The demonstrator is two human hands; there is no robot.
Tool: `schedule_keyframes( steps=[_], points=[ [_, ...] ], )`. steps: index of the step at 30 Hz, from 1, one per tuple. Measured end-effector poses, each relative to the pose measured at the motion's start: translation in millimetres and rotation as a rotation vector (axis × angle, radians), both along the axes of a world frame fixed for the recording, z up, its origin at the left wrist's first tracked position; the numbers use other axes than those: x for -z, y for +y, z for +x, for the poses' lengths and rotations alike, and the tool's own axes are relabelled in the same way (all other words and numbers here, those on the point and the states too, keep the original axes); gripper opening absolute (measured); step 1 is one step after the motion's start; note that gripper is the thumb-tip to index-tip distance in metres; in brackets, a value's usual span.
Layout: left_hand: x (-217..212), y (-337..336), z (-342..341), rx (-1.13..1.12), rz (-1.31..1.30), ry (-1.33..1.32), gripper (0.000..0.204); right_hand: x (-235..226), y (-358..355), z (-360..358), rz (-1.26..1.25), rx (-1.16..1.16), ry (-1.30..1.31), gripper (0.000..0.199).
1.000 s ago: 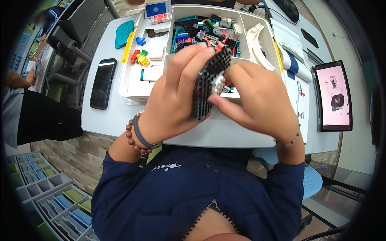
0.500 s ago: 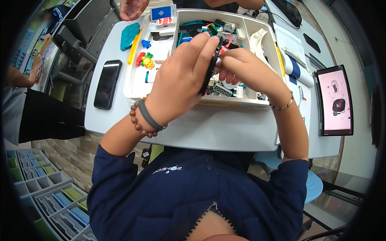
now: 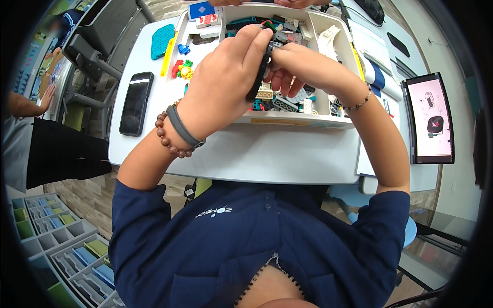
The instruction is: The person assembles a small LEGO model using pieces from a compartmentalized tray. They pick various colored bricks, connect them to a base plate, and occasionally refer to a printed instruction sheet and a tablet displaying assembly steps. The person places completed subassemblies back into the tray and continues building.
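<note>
Both the left hand (image 3: 223, 77) and the right hand (image 3: 308, 66) have shifted farther in over the white bin (image 3: 328, 122) compared with a second ago, and the black plate (image 3: 261, 72) has swung from showing its studs to standing nearly edge-on. Also, two of another person's hands (image 3: 295, 3) now show at the bin's far edge.

So, biggest stuff first: a white table (image 3: 287, 159) sits under the bin, with a bare stretch on the near side of it. The bin itself is split into compartments, and the middle one is crammed with loose bricks (image 3: 285, 104). Well off to the right of the bin is a screen (image 3: 431, 118) with a pink picture on it.

Hands: the left has the plate clamped, palm against it. The right is up against the plate's other side with its fingers curled in; can't tell if it's pinching anything, the thumb tip is hidden.

A black phone (image 3: 137, 102) lies left of the bin. The plate is above the bin's middle compartment, tilted a bit. Teal plate (image 3: 163, 41) is just left of the bin's far left corner. Smallest: a blue figure (image 3: 184, 49) and a yellow piece (image 3: 186, 73), both in the bin's left part.
</note>
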State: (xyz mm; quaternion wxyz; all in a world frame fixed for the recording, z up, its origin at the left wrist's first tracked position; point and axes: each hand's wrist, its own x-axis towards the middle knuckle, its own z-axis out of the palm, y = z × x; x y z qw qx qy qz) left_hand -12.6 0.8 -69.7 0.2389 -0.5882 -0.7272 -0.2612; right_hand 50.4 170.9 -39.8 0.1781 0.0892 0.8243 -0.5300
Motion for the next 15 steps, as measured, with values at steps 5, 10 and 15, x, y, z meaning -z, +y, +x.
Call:
schedule_keyframes(
  steps=[5, 10, 15],
  points=[
    [-2, -3, 1, 0.026, -0.044, -0.051, 0.071, 3, 1, 1, -0.019, -0.021, -0.025, 0.051],
    [-2, -1, 1, 0.038, -0.067, -0.065, 0.071, 11, 4, 5, -0.149, 0.014, -0.022, 0.047],
    [0, 0, 2, 0.022, -0.07, -0.1, 0.07, 12, 1, 8, -0.18, 0.044, -0.024, 0.048]
  ],
)
